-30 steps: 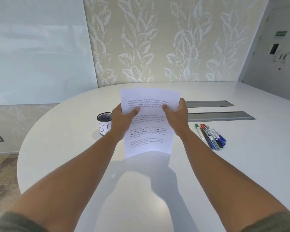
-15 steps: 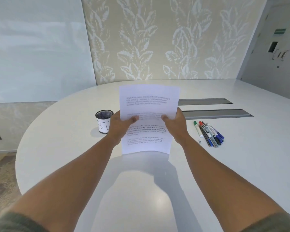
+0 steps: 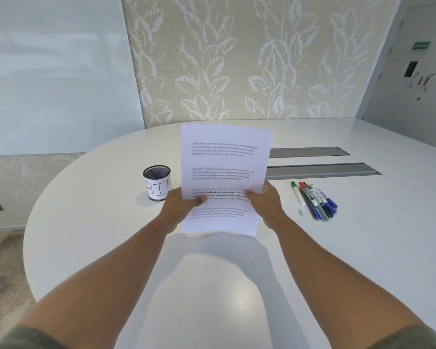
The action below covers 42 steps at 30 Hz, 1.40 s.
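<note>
Sheet: a white rectangular paper sheet (image 3: 224,172) printed with four blocks of black text is standing nearly upright in the air above the table, printed face towards the wearer, between the cup and the pens.
Left hand: the left hand (image 3: 179,207) is pinching the sheet's lower left edge, thumb lying on the printed face, fingers hidden behind.
Right hand: the right hand (image 3: 264,200) is pinching the lower right edge in the same way.
Cup: a black wire-mesh cylindrical cup (image 3: 157,183) with a white label lettered "BIN" is standing upright just left of the sheet.
Pens: a bundle of green, red, black and blue markers and pens (image 3: 315,201) is lying to the right, well apart from the hands.
Clip: a small metal paper clip (image 3: 300,212) is lying just beside the bundle.
Table: a white rounded glossy table (image 3: 91,222) is bearing everything.
Hatches: two grey metal strip hatches (image 3: 320,169) are sitting flush in the tabletop behind the pens.
</note>
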Each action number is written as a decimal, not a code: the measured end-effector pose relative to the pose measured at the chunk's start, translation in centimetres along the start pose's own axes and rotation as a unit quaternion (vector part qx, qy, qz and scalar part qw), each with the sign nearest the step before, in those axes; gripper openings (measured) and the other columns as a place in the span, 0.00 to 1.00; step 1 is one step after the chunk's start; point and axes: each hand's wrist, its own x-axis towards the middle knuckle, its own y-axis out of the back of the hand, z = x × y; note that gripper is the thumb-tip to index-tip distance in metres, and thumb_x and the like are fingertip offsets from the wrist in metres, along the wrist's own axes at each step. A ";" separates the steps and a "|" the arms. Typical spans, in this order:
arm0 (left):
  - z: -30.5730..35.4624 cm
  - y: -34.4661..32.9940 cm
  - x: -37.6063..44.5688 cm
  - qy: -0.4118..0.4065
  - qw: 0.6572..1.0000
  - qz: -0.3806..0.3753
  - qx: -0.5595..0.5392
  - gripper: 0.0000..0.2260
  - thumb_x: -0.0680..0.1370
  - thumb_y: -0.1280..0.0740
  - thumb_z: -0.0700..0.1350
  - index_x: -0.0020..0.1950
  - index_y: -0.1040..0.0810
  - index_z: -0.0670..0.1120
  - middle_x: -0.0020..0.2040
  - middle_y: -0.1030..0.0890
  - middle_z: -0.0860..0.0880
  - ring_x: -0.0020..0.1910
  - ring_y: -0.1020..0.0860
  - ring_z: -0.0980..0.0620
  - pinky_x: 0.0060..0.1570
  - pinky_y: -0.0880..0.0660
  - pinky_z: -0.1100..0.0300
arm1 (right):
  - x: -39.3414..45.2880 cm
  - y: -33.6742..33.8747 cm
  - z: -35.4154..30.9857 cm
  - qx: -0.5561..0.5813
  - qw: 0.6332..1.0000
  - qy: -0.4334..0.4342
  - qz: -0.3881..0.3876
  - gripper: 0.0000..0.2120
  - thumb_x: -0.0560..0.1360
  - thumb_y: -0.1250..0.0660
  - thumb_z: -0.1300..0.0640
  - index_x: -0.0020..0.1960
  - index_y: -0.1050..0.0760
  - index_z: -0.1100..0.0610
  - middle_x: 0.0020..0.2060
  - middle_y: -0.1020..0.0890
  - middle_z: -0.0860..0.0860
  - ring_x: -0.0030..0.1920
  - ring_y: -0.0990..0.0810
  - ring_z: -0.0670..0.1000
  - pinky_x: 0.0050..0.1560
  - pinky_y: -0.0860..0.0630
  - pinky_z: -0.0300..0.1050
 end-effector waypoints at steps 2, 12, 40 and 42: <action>-0.1 0.3 0.2 0.001 1.000 0.016 -0.001 0.11 0.70 0.21 0.46 0.51 0.15 0.48 0.47 0.13 0.53 0.45 0.14 0.55 0.44 0.20 0.62 | 0.3 0.3 -0.2 0.051 0.998 -0.025 0.009 0.14 0.75 0.33 0.65 0.59 0.22 0.55 0.51 0.16 0.50 0.55 0.18 0.55 0.55 0.21 0.50; -0.4 0.7 0.5 0.076 0.969 0.136 -0.191 0.16 0.69 0.21 0.45 0.55 0.18 0.46 0.49 0.17 0.52 0.46 0.20 0.56 0.45 0.22 0.63 | 0.7 0.6 -0.7 0.251 0.961 -0.111 -0.023 0.20 0.75 0.35 0.72 0.65 0.25 0.60 0.62 0.19 0.58 0.61 0.20 0.60 0.64 0.27 0.63; 0.9 3.7 0.8 0.010 0.996 0.085 -0.033 0.13 0.73 0.24 0.38 0.55 0.20 0.45 0.51 0.16 0.47 0.49 0.18 0.47 0.51 0.23 0.54 | 1.0 3.1 2.3 0.247 0.951 -0.123 0.137 0.13 0.69 0.25 0.67 0.49 0.24 0.57 0.46 0.17 0.52 0.44 0.19 0.52 0.46 0.22 0.44; 0.9 4.0 0.9 0.000 0.996 0.087 -0.015 0.12 0.73 0.24 0.39 0.55 0.20 0.46 0.49 0.16 0.51 0.48 0.18 0.50 0.52 0.23 0.53 | 0.8 3.3 2.7 0.206 0.964 -0.104 0.133 0.12 0.69 0.25 0.66 0.48 0.23 0.57 0.45 0.18 0.53 0.43 0.21 0.53 0.46 0.24 0.46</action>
